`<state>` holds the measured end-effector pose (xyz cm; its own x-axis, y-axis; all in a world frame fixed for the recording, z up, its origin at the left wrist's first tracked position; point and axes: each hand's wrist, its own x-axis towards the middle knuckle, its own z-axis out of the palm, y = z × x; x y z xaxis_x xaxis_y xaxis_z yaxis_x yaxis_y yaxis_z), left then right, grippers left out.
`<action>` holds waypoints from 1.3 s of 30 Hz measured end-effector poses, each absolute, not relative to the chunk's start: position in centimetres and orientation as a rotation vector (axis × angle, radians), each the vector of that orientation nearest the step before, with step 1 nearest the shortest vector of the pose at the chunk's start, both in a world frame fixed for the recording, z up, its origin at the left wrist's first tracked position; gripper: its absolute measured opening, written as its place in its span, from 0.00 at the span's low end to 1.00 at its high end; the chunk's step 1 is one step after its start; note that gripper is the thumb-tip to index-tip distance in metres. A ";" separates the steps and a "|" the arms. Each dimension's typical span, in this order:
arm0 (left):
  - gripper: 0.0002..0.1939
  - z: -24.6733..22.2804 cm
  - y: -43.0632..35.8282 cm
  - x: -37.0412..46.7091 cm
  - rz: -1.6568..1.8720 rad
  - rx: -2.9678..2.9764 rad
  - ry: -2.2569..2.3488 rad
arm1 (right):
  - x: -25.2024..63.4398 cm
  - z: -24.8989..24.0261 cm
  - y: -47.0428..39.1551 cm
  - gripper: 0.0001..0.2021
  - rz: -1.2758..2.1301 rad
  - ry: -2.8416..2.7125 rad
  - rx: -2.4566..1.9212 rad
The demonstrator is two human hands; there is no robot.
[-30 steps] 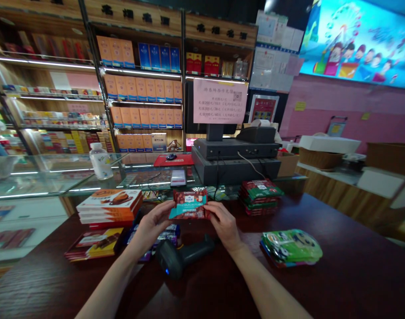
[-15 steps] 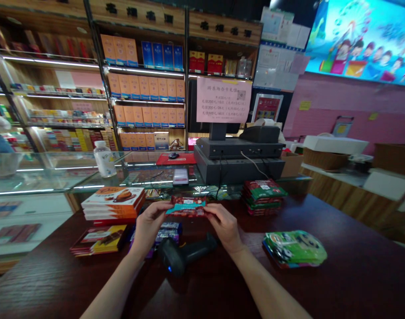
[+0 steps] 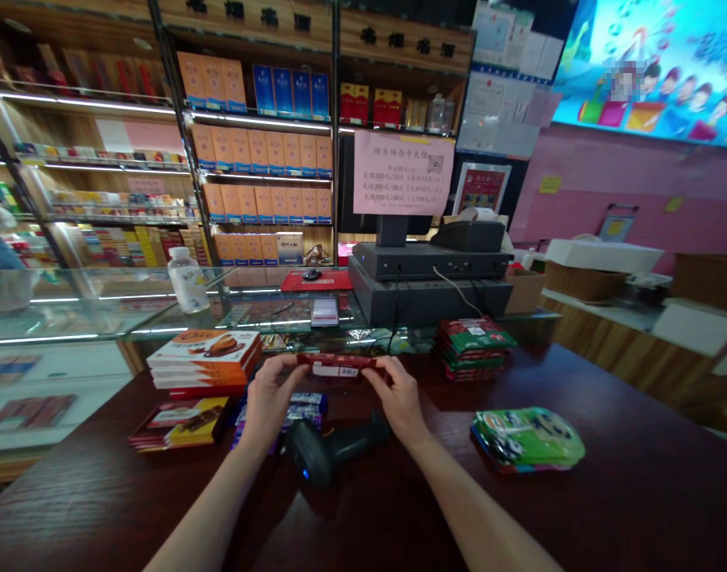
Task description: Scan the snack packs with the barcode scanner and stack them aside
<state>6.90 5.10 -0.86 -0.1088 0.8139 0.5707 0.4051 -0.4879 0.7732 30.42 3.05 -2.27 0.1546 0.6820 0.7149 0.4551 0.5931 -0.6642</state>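
Note:
A red wrapped snack bar (image 3: 337, 365) is held level above the dark table, its narrow side with white label patches facing me. My left hand (image 3: 272, 401) pinches its left end between thumb and fingers. At the right end, my right hand (image 3: 397, 396) grips it the same way. Below the bar lies a black barcode scanner (image 3: 324, 453) with a blue light. Purple packets (image 3: 303, 409) are partly hidden behind my left hand. To the left, a stack of white-and-orange boxes (image 3: 202, 357) stands behind a stack of red-and-yellow chocolate packs (image 3: 181, 421).
Green packs (image 3: 527, 439) lie on the right of the table (image 3: 458, 516). Behind them is a pile of red-and-green packets (image 3: 475, 347). A glass counter beyond carries a bottle (image 3: 187, 280), a small screen (image 3: 325, 311) and a cash register (image 3: 428, 286).
Both hands have tilted the bar, so its broad red-and-teal face has turned away and a narrow labelled side shows. The camera view has shifted slightly.

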 end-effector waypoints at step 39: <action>0.41 0.0 4.8 5.5 1.248 2.933 1.541 | 28.1 -0.6 2.5 0.12 0.637 -1.381 -0.939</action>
